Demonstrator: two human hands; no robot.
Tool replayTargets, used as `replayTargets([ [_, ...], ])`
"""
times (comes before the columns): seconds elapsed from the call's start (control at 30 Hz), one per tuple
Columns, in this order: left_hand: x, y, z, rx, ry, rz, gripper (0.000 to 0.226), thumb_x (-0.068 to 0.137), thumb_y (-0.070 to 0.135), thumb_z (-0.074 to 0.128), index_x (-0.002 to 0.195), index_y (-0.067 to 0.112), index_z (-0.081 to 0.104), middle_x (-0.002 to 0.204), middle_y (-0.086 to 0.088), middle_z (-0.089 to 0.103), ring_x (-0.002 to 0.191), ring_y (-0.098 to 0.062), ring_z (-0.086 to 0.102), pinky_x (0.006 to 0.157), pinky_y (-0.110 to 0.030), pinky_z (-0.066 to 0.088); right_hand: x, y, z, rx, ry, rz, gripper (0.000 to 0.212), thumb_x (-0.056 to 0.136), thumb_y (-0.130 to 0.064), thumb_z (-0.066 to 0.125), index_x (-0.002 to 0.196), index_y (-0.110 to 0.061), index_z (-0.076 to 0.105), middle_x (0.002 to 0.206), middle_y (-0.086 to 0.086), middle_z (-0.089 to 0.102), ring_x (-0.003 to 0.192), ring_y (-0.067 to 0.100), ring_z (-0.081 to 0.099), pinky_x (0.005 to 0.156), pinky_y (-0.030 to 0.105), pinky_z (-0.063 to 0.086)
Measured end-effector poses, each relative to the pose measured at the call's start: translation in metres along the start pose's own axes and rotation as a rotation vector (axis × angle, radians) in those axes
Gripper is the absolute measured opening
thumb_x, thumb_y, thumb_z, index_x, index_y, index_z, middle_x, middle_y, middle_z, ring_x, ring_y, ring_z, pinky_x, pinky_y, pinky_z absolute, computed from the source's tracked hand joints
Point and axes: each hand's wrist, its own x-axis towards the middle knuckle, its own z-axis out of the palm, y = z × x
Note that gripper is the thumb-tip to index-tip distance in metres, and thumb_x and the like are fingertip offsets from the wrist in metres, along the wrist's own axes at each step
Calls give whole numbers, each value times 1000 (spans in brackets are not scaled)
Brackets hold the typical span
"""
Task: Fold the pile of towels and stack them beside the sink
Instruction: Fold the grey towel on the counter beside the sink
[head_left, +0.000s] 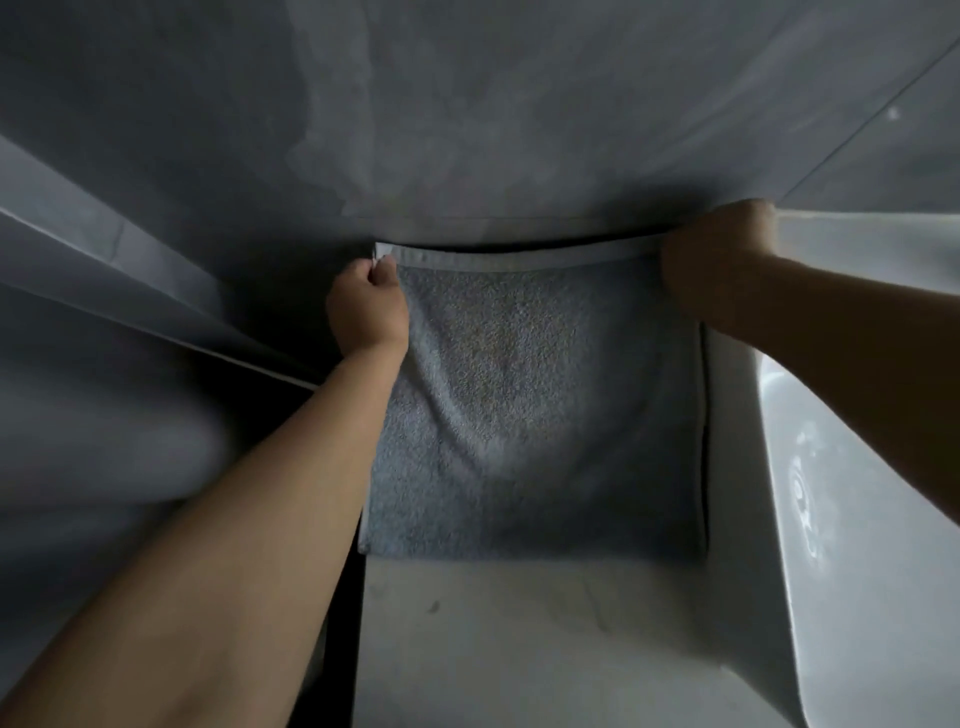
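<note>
Beside the white sink (852, 467), on a pale worktop (519, 639), a grey-blue towel (530, 405) lies spread flat. The room is dim, with grey tiled wall (467, 104) rising straight behind the worktop and a slanting grey panel off to the side of the towel away from the sink. The towel's far hem, a smooth lighter band, runs along the foot of the wall, parallel to it; a dark gap shows just behind that hem. The towel's sink-side edge lies just beside the sink's raised outer wall, and its opposite edge sits at the worktop's edge, where a dark drop begins. Its near edge stops well short of the viewer, leaving a bare strip of worktop in front of it. The towel looks roughly square as it lies, so no long axis can be told; its edges sit square to the wall.

The left hand (366, 306) is clenched on the far corner away from the sink, fingers curled around the hem. The right hand (719, 254) grips the far corner next to the sink, fingers closed over the hem, its forearm crossing above the basin.
</note>
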Motion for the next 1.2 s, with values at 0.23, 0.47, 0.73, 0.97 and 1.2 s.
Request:
replayTargets([
  [0.23,-7,8,14,162,76,15,26,100,32,48,85,12,55,99,-18,69,96,-40,62,66,-34,30,20,-14,-11,10,-190,74,19,88,-19,56,101,-15,69,96,8,65,103,29,61,83,36,47],
  [0.47,-58,0,12,288,178,616,37,86,17,60,121,6,60,127,-19,56,112,-39,52,97,-43,37,-8,-48,-8,315,106,23,23,86,-21,53,105,-13,65,100,5,67,92,29,63,58,30,36],
  [0.73,-48,-24,28,662,-427,766,59,101,53,17,157,34,19,167,3,6,154,-23,-2,121,-55,-8,-29,-78,58,774,227,-138,68,96,-56,23,154,-22,19,162,4,12,148,27,12,120,46,8],
  [0.97,-36,-31,27,751,-429,769,67,98,59,11,158,31,4,167,3,-1,153,-19,-7,122,-52,-5,-27,-81,82,824,300,-84,77,92,-58,11,155,-15,16,163,7,9,150,26,7,121,41,0],
  [1.2,-87,-44,-10,579,-282,854,65,101,46,33,156,14,25,165,-11,15,151,-33,13,123,-53,3,-132,-124,103,965,486,-116,63,96,-40,40,148,-5,34,157,19,25,145,34,23,117,50,20],
])
